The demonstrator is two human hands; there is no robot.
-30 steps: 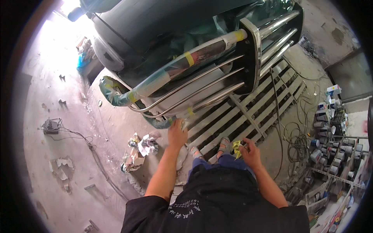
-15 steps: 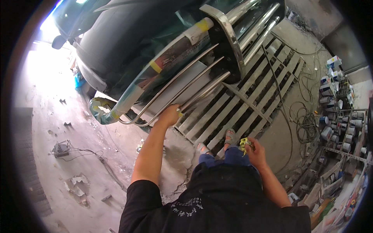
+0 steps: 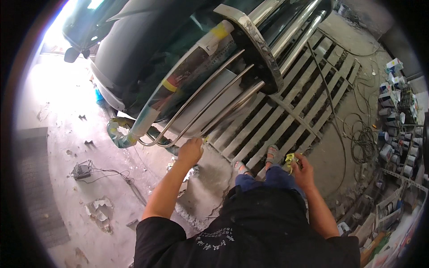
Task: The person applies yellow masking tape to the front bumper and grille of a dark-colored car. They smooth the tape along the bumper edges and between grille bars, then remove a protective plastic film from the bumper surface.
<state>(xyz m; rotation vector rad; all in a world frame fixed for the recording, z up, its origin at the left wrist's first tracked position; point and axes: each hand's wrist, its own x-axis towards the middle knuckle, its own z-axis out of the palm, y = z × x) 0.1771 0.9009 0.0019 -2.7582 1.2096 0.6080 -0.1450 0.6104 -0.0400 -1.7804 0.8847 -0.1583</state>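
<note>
My left hand (image 3: 191,151) is closed just below the curved lower ends of the chrome bars (image 3: 213,99) on the vehicle's guard. A small scrap of yellow tape (image 3: 205,140) shows at its fingertips, and I cannot tell whether the hand also touches a bar. Crumpled yellow masking tape (image 3: 290,159) is pinched in my right hand (image 3: 303,172), held out above my right leg. A thicker tube (image 3: 183,73) of the guard is wrapped in printed film and paper, with yellow tape bands around it.
A dark green vehicle body (image 3: 134,53) fills the upper left. Beneath my feet lies a slatted floor grate (image 3: 263,125). Coiled cable (image 3: 363,145) rests to its right, beside shelves of cans (image 3: 402,156). Torn paper (image 3: 100,212) and a wired box (image 3: 82,170) lie on the left floor.
My left hand has dropped away from the bars, toward my body. The right hand still holds the crumpled tape. The whole view has shifted slightly.
</note>
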